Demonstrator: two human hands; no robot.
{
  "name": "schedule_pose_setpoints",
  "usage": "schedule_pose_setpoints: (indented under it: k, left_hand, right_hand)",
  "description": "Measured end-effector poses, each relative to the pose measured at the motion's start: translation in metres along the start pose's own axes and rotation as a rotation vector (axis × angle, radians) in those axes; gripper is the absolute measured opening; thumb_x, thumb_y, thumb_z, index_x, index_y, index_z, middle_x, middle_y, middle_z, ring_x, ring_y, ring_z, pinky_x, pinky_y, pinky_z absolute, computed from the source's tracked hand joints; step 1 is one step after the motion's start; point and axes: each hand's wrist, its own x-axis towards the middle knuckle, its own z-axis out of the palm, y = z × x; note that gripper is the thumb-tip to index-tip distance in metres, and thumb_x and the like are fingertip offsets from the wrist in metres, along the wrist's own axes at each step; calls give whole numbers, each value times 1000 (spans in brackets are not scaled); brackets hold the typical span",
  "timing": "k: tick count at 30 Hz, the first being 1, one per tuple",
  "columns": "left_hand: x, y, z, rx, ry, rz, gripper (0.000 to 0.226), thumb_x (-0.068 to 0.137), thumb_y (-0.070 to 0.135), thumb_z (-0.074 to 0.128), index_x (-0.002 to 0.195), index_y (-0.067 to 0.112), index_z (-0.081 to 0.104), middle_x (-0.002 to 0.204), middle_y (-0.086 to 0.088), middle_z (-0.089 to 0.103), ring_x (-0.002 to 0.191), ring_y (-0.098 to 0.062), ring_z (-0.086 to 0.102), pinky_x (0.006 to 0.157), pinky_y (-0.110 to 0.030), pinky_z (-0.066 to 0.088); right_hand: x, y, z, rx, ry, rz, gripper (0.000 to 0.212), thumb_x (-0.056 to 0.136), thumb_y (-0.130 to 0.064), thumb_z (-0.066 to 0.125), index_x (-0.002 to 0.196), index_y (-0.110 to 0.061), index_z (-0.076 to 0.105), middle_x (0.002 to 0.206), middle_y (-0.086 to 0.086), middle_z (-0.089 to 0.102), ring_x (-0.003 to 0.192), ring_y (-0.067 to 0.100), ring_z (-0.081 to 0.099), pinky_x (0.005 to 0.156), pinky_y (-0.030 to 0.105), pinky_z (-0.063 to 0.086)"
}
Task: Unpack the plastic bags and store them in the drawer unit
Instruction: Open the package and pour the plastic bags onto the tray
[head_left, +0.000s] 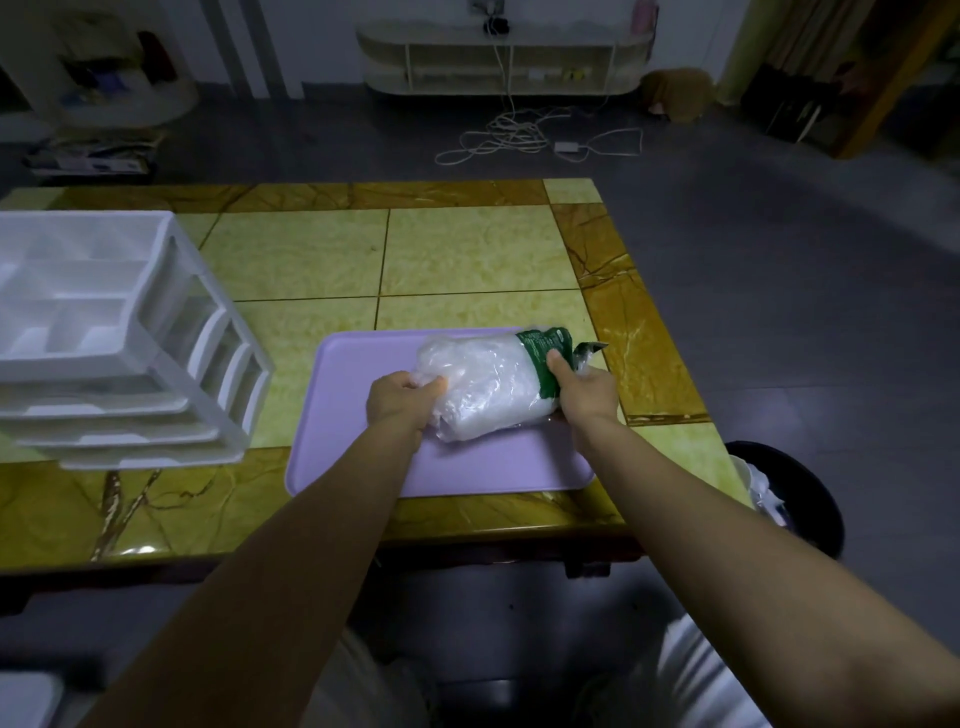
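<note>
This looks like a living room in a home. A low table (467, 254) topped with glossy yellow-green and brown stone-look tiles stands in the near middle, on a plain grey floor (779, 260). Against the far wall runs a long, low white shelf unit (498, 62) with rounded ends, the sort that carries a television. White cables (514, 132) trail from it in loose loops across the floor. At the far left is a rounded white corner shelf (104, 78) holding small household things, too dim to tell apart. A yellowish curtain (748, 47) hangs at the far right. A dark, lined waste bin (800, 488) stands on the floor at the table's near right corner.
</note>
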Motion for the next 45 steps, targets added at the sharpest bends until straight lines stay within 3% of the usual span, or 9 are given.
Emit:
schedule_pose_setpoints:
  k: [7, 11, 13, 15, 21, 28, 33, 39, 45]
  left_hand:
    - [3, -5, -17, 105, 108, 22, 29, 73, 31, 79, 71, 15, 56, 91, -15, 71, 87, -32, 66, 80, -37, 54]
    - [1, -9, -18, 30, 28, 18, 25, 79, 23, 73, 65, 17, 54, 76, -8, 62, 81, -27, 61, 74, -33, 52]
    - [-1, -5, -13, -1, -26, -5, 21, 83, 29, 69, 86, 11, 60, 100, -12, 63, 100, -33, 61, 82, -35, 50]
    - [-6, 0, -6, 95, -31, -37, 61, 83, 42, 67, 133, 15, 46, 137, -16, 45, 125, -36, 46, 102, -42, 42]
    - [-36, 1, 14, 808, 74, 561, 87, 80, 35, 68, 150, 39, 15, 151, -6, 19, 131, -30, 29, 100, -43, 34]
    - [-12, -8, 29, 843, -218, 395, 77, 89, 33, 59, 152, 27, 15, 142, -14, 41, 128, -36, 42, 105, -40, 36]
    - [-18, -17, 37, 828, -190, 333, 84, 81, 43, 65, 150, 29, 21, 141, -17, 37, 128, -39, 39, 102, -45, 36]
    - [-39, 14, 38, 733, 125, 778, 85, 71, 44, 59, 148, 35, 25, 153, -4, 25, 130, -28, 34, 100, -44, 32]
    - [-29, 5, 40, 973, -287, 671, 83, 83, 41, 58, 152, 31, 13, 159, -1, 17, 141, -29, 22, 109, -48, 27]
  right_hand:
    - [1, 2, -14, -80, 163, -28, 49, 84, -45, 68, 52, -13, 47, 55, 3, 51, 52, 18, 47, 59, 35, 38]
    - [-1, 2, -20, 151, -133, 146, 51, 76, -52, 72, 94, -4, 67, 86, 7, 69, 77, 25, 65, 67, 35, 52]
    - [-4, 4, -20, 149, -329, 222, 51, 74, -45, 76, 109, -10, 65, 99, 9, 73, 89, 29, 69, 66, 32, 55]
    - [-3, 8, -20, 49, -378, 225, 44, 77, -25, 77, 115, -7, 64, 103, 14, 72, 89, 30, 69, 71, 34, 56]
    - [-7, -1, -33, -55, -341, 150, 10, 88, -8, 64, 84, -12, 57, 69, 3, 57, 38, 2, 54, 35, 13, 37]
    - [-3, -4, -60, 65, -81, -25, 16, 85, -9, 59, 75, -21, 59, 89, 6, 68, 84, 25, 64, 73, 36, 52]
    - [10, 2, -82, 125, -10, 14, 16, 87, -11, 57, 75, -21, 55, 84, 8, 64, 74, 24, 59, 65, 32, 47]
    - [7, 10, -67, 52, -160, 98, 21, 92, -5, 51, 76, -18, 50, 67, 2, 51, 50, 12, 39, 31, 15, 27]
    - [2, 12, -50, -33, -263, 166, 22, 91, -6, 55, 73, -15, 46, 58, 6, 47, 41, 14, 39, 35, 17, 29]
